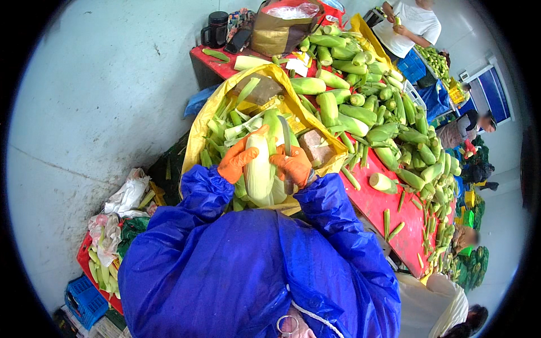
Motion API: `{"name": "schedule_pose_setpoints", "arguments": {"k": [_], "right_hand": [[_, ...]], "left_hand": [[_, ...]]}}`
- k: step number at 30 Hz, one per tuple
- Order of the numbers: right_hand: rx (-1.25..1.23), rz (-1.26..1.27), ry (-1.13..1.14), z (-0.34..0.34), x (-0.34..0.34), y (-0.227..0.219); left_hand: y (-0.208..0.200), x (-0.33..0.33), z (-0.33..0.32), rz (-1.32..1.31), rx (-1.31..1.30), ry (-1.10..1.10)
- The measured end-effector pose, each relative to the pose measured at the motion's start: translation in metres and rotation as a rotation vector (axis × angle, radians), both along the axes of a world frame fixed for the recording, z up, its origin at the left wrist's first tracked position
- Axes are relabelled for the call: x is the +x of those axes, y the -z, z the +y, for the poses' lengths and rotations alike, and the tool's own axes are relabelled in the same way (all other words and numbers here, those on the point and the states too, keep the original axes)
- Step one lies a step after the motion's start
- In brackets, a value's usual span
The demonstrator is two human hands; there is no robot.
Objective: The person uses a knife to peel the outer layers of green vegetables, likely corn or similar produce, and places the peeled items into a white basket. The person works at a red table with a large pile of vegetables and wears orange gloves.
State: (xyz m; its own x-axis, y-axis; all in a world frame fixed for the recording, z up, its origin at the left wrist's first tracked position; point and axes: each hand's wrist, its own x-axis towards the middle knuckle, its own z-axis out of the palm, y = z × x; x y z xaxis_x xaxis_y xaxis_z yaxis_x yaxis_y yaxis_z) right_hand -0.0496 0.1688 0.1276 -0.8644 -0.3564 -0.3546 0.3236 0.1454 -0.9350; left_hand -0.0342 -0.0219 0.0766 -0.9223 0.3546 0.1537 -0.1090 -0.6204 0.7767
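Corn (pixel 260 172) fills the left hand's (pixel 236 161) curled fingers; the right hand (pixel 294 165) grips a knife (pixel 287 138).

no legible words or numbers, pale marks on the red bag (pixel 332 12) at the worktop's (pixel 366 194) far end, too small to read

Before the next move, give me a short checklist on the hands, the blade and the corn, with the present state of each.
1. Left hand gripping the corn ear: ok, on its left side.
2. Right hand gripping the knife: ok.
3. Knife apart from the left hand: ok, it stands right of the ear.
4. Orange gloves on both hands: ok.
5. Cutting edge facing away from the right-hand fingers: cannot tell.
6. More ears within view: ok, heaped on the red table.
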Motion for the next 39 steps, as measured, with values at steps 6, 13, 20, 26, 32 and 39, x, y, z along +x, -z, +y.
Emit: {"name": "schedule_pose_setpoints", "arguments": {"k": [6, 13, 20, 26, 32, 39], "right_hand": [[-0.178, 0.044, 0.183, -0.004, 0.008, 0.013], [-0.449, 0.129, 0.773, 0.074, -0.019, 0.071], [-0.582, 0.028, 0.930, 0.150, -0.025, 0.125], [0.150, 0.270, 0.350, 0.023, 0.012, -0.012], [0.346, 0.550, -0.057, -0.027, 0.010, -0.024], [-0.279, 0.241, 0.119, -0.017, 0.025, -0.024]], "left_hand": [[0.003, 0.006, 0.007, -0.106, -0.133, -0.108], [-0.002, -0.005, -0.013, 0.063, -0.121, -0.416], [-0.022, -0.006, -0.038, 0.052, -0.127, -0.533], [-0.005, -0.016, -0.015, 0.176, -0.480, -0.525], [-0.015, -0.005, 0.013, 0.199, -0.565, -0.340], [-0.033, -0.001, 0.007, 0.412, -0.649, -0.197]]}}
